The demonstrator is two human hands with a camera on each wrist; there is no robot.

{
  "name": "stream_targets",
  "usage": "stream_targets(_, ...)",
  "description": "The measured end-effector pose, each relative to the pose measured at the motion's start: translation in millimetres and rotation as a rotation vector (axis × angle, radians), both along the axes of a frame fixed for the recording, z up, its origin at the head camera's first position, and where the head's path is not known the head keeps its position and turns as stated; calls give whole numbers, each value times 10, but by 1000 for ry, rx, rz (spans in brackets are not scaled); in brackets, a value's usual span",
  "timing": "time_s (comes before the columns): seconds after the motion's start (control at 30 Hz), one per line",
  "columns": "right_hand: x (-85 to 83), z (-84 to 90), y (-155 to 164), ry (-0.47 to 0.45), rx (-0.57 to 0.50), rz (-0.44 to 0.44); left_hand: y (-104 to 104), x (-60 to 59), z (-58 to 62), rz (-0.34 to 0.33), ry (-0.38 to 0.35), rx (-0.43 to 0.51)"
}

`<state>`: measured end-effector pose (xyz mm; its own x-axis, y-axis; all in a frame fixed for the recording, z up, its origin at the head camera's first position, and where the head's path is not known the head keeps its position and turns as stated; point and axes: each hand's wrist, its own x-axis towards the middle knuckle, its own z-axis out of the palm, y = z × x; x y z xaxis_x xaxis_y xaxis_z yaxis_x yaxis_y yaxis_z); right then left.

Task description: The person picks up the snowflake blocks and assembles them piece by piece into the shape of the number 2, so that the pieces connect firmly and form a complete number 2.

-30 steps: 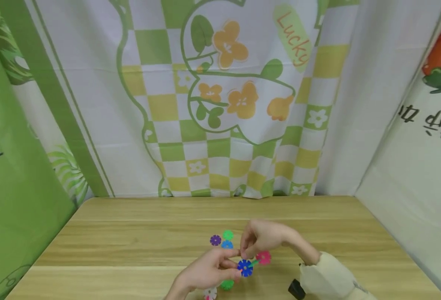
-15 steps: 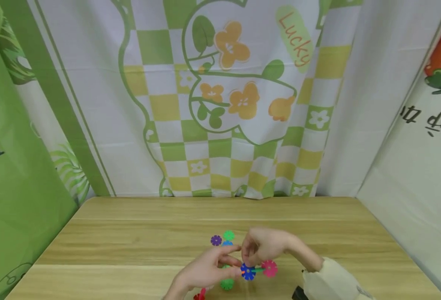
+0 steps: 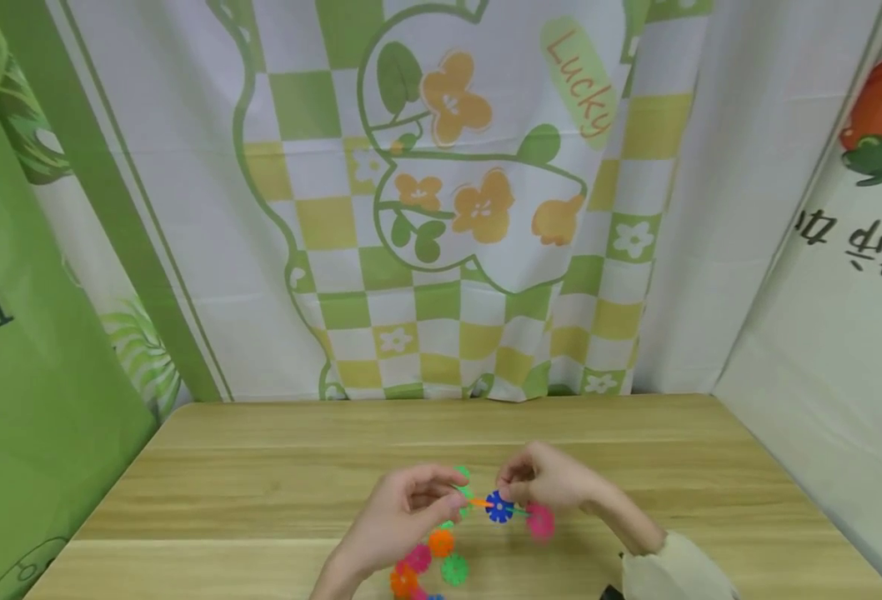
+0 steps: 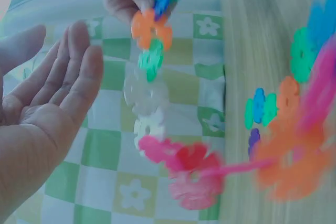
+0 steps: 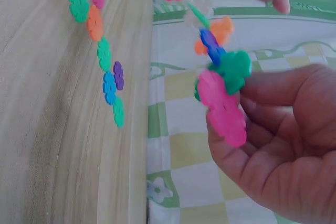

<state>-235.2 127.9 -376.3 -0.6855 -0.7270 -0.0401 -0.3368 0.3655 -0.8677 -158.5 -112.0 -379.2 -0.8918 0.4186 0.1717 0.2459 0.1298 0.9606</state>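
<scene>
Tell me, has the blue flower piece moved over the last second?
Yes. The blue piece now sits farther from the table's near edge, lifted with the chain between the left hand and right hand.

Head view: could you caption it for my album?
Two hands, left hand and right hand, hold a snowflake-disc chain above a wooden table.

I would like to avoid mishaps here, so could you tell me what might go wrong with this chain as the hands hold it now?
The chain of colourful plastic snowflake discs hangs between the left hand and the right hand; its slotted joints could pull apart under tension. The right hand pinches only the end discs, so the chain might slip. Falling pieces could scatter the loose discs on the wooden table.
</scene>
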Motion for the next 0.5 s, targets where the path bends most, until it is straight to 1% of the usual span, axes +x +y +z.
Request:
stream_targets(0.07, -17, 5, 13, 24, -19, -56, 24, 22, 17, -29, 24, -14)
stream_targets(0.13, -32, 13, 17, 31, -40, -103, 53, 43, 18, -60, 46, -21)
stream_targets(0.2, -43, 19, 19, 27, -56, -152, 86, 56, 5, -75, 56, -21)
stream_targets(0.3, -52, 17, 18, 25, -82, -221, 139, 54, -34, -75, 39, -8)
stream_targets(0.4, -44, -3, 2, 33, -130, -295, 177, 34, -83, -63, 30, -16)
stream_targets(0.5, -26, -34, -48, 28, -198, -359, 194, 15, -138, -34, 53, -35)
